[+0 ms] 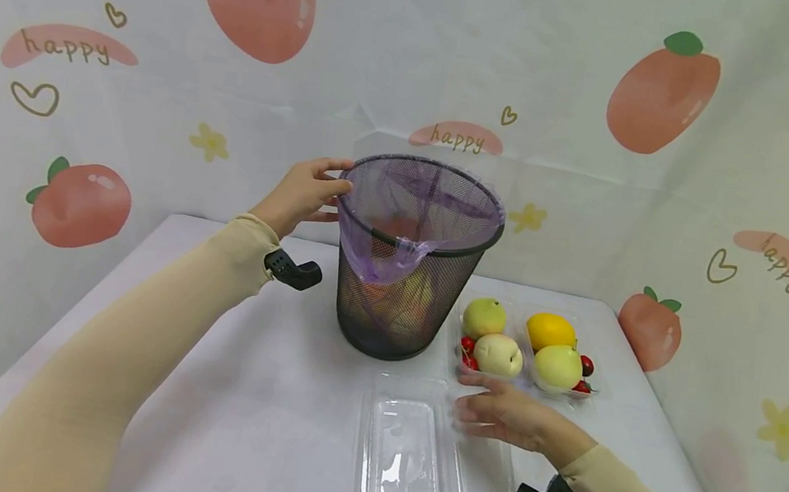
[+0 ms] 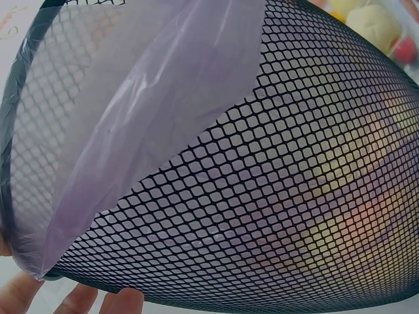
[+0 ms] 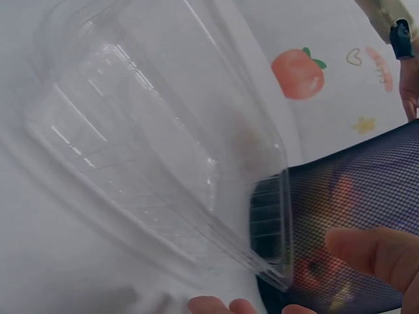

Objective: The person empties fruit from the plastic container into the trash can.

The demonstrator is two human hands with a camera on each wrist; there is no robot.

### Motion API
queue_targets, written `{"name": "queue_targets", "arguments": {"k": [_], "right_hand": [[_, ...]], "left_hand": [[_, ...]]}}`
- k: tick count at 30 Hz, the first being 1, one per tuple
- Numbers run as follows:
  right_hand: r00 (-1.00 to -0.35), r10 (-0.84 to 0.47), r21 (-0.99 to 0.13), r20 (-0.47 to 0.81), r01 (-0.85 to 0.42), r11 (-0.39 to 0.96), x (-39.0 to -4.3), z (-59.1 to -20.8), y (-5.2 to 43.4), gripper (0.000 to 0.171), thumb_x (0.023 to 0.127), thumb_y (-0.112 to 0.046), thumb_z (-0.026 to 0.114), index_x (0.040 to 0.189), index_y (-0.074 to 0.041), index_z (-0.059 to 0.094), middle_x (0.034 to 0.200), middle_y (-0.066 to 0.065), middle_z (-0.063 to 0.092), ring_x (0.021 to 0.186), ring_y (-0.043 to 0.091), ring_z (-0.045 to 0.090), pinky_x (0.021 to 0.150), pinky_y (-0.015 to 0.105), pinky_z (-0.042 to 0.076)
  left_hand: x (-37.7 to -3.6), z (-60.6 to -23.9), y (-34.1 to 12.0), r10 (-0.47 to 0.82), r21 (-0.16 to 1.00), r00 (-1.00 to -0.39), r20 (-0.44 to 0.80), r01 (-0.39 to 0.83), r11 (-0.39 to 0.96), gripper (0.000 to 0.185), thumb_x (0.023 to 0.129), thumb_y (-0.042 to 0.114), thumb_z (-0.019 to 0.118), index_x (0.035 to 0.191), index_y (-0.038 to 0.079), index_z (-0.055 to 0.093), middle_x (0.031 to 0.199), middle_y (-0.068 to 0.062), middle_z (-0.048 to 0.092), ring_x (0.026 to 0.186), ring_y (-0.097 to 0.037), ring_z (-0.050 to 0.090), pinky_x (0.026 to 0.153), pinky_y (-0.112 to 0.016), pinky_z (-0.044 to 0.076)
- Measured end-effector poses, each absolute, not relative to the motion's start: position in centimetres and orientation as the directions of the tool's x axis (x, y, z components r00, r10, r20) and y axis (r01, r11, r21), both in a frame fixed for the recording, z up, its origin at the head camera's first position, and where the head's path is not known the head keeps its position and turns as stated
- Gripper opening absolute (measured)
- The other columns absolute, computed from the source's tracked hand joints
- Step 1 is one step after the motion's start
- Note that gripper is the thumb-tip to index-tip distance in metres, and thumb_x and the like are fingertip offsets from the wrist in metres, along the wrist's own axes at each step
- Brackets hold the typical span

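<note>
A black wire-mesh bin (image 1: 393,341) stands on the table, lined with a purple plastic bag (image 1: 380,265) folded over its rim. Colourful fruit shows dimly through the mesh. My left hand (image 1: 304,193) grips the bin's rim on the left, thumb on top and fingers outside; its fingertips (image 2: 124,302) appear at the mesh in the left wrist view. My right hand (image 1: 503,414), slightly blurred, hovers with loose, spread fingers and holds nothing. Just left of it lies a clear plastic box (image 1: 409,422). In the right wrist view the thumb (image 3: 376,252) overlaps the bin.
Right of the bin, one clear box holds a green fruit (image 1: 484,318), a pale fruit (image 1: 498,355) and small red ones. Another beside it holds a lemon (image 1: 551,333), a pale green fruit (image 1: 558,367) and red ones. Clear plastic (image 1: 533,468) lies by the right wrist. A printed cloth hangs behind.
</note>
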State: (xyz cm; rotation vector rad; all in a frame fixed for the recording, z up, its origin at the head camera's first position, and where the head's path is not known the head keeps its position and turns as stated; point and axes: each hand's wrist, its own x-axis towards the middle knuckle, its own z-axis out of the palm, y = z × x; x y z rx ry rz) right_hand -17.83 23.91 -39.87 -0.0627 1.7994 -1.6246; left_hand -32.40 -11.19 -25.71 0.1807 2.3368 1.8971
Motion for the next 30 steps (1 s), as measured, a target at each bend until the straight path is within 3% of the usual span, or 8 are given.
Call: {"name": "queue_targets", "arguments": {"k": [12,19,30], "right_hand": [[-0.765,-0.519,-0.924,-0.381,0.330,0.192,-18.3,-38.6,24.9,0.062,0.099,-0.014,0.052,0.146,0.012,0.020,0.122,0.011,0.054,0.111,0.023,0.059,0.103,0.041,0.048],[-0.772,-0.526,-0.932,-0.358,0.330,0.150,-18.6,-36.9,25.6,0.059,0.101,-0.014,0.047,0.145,0.011,0.016,0.123,0.002,0.061,0.114,0.022,0.060,0.103,0.039,0.049],[-0.781,-0.591,-0.969,-0.202,0.249,0.002,-19.5,-34.6,27.8,0.026,0.104,-0.008,0.040,0.129,-0.011,0.043,0.119,0.002,0.061,0.112,0.016,0.063,0.100,0.031,0.050]], "left_hand": [[-32.3,-25.7,-11.2,0.169,0.983,-0.985,-0.029,0.003,0.185,0.050,0.098,0.017,0.054,0.147,0.020,0.043,0.120,-0.005,0.050,0.094,-0.017,0.053,0.096,-0.039,0.053],[-32.4,-25.7,-11.1,0.175,0.982,-0.984,-0.020,0.013,0.188,0.050,0.098,0.016,0.054,0.147,0.019,0.043,0.125,-0.009,0.051,0.096,-0.018,0.054,0.097,-0.041,0.053],[-32.3,-25.7,-11.1,0.171,0.983,-0.985,-0.020,0.011,0.181,0.050,0.097,0.016,0.054,0.146,0.019,0.044,0.124,-0.007,0.051,0.094,-0.017,0.055,0.096,-0.041,0.053]]}}
